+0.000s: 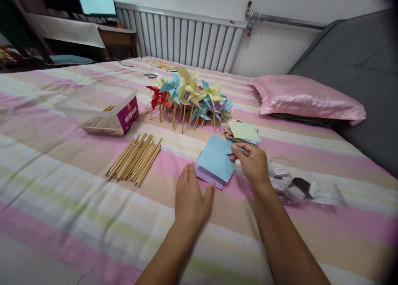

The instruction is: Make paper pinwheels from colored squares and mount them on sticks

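A square sheet of blue paper [217,155] lies over purple paper [211,176] and a red sheet whose edge shows below. My right hand [252,162] pinches the blue sheet at its right side, where a dark cut or fold line shows. Flat beside the left edge of the papers is my left hand [193,196], its fingers stretched out and the thumb apart, touching the lower edge. Behind my right hand sits a pile of coloured paper squares [244,131], pale yellow on top. Loose wooden sticks [134,158] lie in a bundle to the left.
Several paper pinwheels [188,90] on sticks stand grouped at the back. A clear plastic box [105,106] holds more sticks. At right are clear plastic packaging [306,189] and a pink pillow [307,98]. Everything rests on a striped bedspread [77,218]; a radiator [186,38] stands behind.
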`<action>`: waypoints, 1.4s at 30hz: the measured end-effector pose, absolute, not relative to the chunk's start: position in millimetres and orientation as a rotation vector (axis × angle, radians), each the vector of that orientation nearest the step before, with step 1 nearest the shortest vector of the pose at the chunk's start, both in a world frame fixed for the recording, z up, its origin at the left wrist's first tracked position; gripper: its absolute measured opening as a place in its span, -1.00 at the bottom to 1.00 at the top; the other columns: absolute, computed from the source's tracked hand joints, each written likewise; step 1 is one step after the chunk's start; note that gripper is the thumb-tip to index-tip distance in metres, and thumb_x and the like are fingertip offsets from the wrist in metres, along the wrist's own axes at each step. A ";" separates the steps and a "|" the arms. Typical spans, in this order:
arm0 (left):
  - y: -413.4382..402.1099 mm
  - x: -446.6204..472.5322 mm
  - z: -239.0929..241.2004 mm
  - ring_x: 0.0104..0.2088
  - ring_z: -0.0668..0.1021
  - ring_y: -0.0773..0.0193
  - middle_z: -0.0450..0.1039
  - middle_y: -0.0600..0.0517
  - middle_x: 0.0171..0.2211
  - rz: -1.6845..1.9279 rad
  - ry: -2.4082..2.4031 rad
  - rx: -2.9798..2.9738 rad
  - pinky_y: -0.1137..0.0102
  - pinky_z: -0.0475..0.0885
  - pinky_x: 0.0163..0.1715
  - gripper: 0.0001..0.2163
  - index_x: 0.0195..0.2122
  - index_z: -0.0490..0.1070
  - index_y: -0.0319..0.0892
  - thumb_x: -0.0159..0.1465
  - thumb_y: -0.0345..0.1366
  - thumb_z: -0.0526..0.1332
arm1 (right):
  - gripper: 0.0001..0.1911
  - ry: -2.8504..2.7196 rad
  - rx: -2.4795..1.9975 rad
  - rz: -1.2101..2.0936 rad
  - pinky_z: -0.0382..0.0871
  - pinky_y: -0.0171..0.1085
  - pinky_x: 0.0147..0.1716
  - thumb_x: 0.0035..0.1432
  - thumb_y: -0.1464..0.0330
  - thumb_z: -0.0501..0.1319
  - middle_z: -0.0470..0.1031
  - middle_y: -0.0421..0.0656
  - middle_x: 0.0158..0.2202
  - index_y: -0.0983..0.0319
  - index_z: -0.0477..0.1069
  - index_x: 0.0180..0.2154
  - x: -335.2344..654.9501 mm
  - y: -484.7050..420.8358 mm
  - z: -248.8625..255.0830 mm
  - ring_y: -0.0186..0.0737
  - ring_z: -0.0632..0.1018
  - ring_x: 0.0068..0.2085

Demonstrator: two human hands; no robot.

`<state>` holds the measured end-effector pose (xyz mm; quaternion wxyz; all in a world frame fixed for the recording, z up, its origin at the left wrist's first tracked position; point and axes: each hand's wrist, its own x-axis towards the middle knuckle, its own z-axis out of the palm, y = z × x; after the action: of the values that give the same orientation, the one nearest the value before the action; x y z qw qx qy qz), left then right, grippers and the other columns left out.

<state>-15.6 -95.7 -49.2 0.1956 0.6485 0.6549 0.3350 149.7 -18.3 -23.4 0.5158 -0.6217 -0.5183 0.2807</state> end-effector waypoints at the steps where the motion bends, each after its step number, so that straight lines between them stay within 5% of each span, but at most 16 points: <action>1: -94.9 -16.5 -48.3 0.19 0.28 -0.09 0.24 -0.37 0.16 1.017 1.807 1.759 0.06 0.20 0.15 -0.39 0.20 0.13 -0.44 0.21 -0.14 0.13 | -0.65 -1.221 -1.477 0.669 0.40 -0.24 -0.36 0.00 0.15 0.25 0.53 -0.18 -0.60 0.29 0.52 -0.27 149.6 -19.2 -21.2 -0.16 0.58 -0.47; 11: -92.1 -17.8 -31.7 -0.23 0.54 0.19 0.56 -0.08 -0.25 1.368 1.269 1.105 0.35 0.39 -0.19 -0.74 -0.24 0.52 -0.23 0.18 -0.15 0.23 | -0.63 -1.099 -1.394 0.898 0.30 -0.35 -0.49 -0.09 0.16 0.30 0.48 -0.22 -0.63 0.31 0.50 -0.29 137.2 -27.2 -8.3 -0.28 0.53 -0.52; 17: -92.6 -15.2 -29.9 -0.55 0.37 0.40 0.38 0.08 -0.62 1.384 1.204 0.813 0.49 0.25 -0.47 -0.72 -0.62 0.40 -0.26 0.13 -0.17 0.27 | -0.65 -1.208 -1.387 0.925 0.33 -0.33 -0.46 -0.06 0.15 0.27 0.52 -0.18 -0.55 0.31 0.48 -0.32 133.0 -27.8 -11.9 -0.27 0.54 -0.49; 24: -87.9 -17.7 -33.0 -0.54 0.43 0.38 0.40 0.05 -0.61 1.375 1.116 0.505 0.47 0.33 -0.45 -0.76 -0.58 0.42 -0.29 0.04 -0.20 0.33 | -0.55 -1.574 -1.455 0.415 0.39 -0.23 -0.33 -0.05 0.30 0.30 0.52 -0.02 -0.07 0.23 0.40 -0.07 130.0 -39.2 -1.4 -0.18 0.57 -0.30; 31: -87.7 -19.8 -26.0 -0.49 0.53 0.32 0.53 -0.06 -0.48 1.288 1.000 0.428 0.45 0.42 -0.42 -0.78 -0.44 0.48 -0.33 0.02 -0.23 0.36 | -0.73 -2.171 -1.372 0.564 0.36 -0.24 -0.25 -0.02 0.37 0.29 0.57 -0.14 -0.18 0.17 0.49 -0.19 121.2 -56.2 11.3 -0.17 0.55 -0.20; 37: -86.4 -20.6 -28.6 -0.45 0.58 0.29 0.56 -0.11 -0.43 1.240 0.977 0.438 0.44 0.47 -0.37 -0.74 -0.26 0.52 -0.35 0.20 -0.21 0.22 | -0.74 -2.130 -1.390 0.759 0.40 -0.23 -0.20 -0.05 0.33 0.31 0.61 -0.15 -0.22 0.17 0.55 -0.23 118.0 -51.8 -0.4 -0.15 0.57 -0.21; 42: -85.4 -20.7 -28.0 -0.48 0.57 0.33 0.56 -0.09 -0.45 1.226 1.012 0.393 0.48 0.46 -0.44 -0.79 -0.30 0.51 -0.32 0.25 -0.28 0.16 | -0.76 -2.083 -1.419 0.840 0.42 -0.25 -0.22 -0.07 0.37 0.30 0.61 -0.14 -0.25 0.18 0.56 -0.25 117.0 -50.1 -3.9 -0.16 0.58 -0.24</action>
<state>-20.7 -85.4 -28.0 0.6831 0.1754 0.4512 0.5469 117.0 -50.1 -3.9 0.2403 -0.5185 -0.7611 0.3068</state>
